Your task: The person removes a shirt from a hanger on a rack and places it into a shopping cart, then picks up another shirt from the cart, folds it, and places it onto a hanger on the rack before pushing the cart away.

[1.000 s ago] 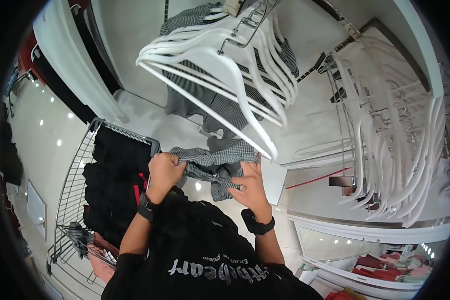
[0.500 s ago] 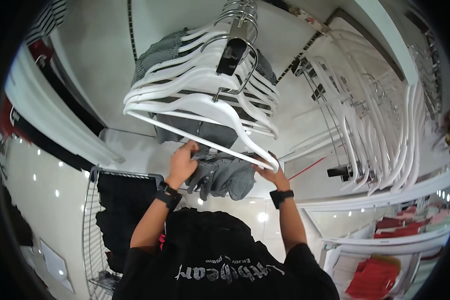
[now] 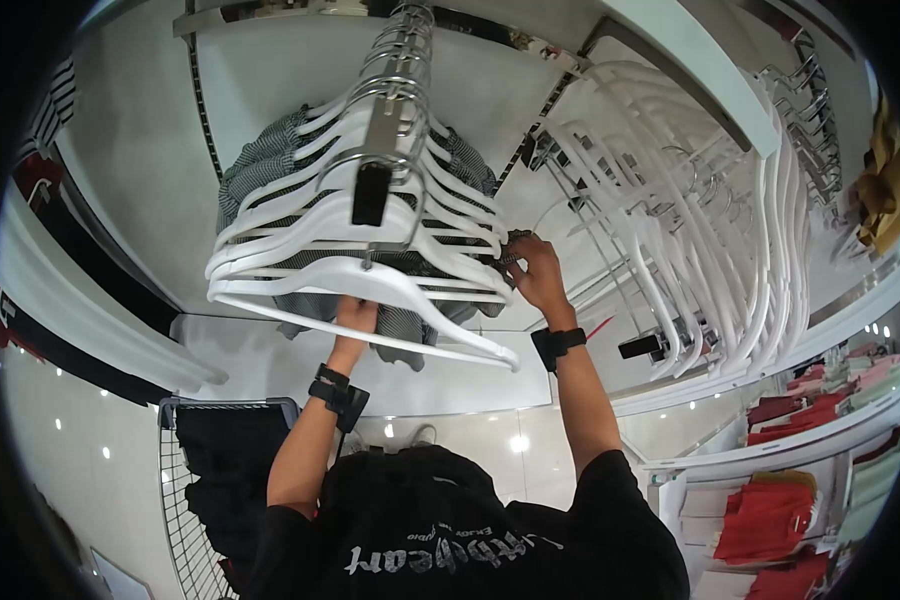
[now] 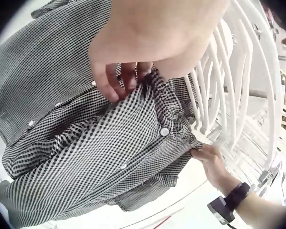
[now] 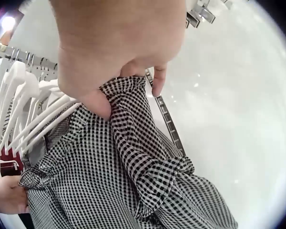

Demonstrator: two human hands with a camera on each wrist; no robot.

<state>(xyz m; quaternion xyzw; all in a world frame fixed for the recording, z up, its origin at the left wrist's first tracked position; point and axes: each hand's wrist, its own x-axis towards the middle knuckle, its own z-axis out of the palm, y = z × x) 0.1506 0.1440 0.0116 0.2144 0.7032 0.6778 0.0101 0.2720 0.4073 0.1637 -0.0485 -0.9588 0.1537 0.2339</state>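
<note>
Both hands hold up a black-and-white checked shirt (image 4: 109,138) with white buttons, close against the row of hangers. In the left wrist view, my left hand (image 4: 152,38) pinches its gathered collar edge. My right hand (image 5: 119,47) grips another gathered edge between thumb and fingers. Seen from the head, the left hand (image 3: 356,318) is partly hidden behind the frontmost white hanger (image 3: 350,275), while the right hand (image 3: 538,272) is just beyond the hangers' right ends. Another checked shirt (image 4: 47,57) lies behind the held one. Most of the held shirt is hidden in the head view.
White hangers with metal hooks crowd a rail (image 3: 395,60) above the hands. More white hangers (image 3: 770,250) fill the rack at right. At lower left stands a wire cart (image 3: 185,510) holding black clothes (image 3: 225,450). Shelves with folded red clothes (image 3: 765,520) are at lower right.
Both hands have lifted the checked shirt from below the frontmost hanger up among the hangers, spreading apart. The head view has shifted, showing more of the rail.
</note>
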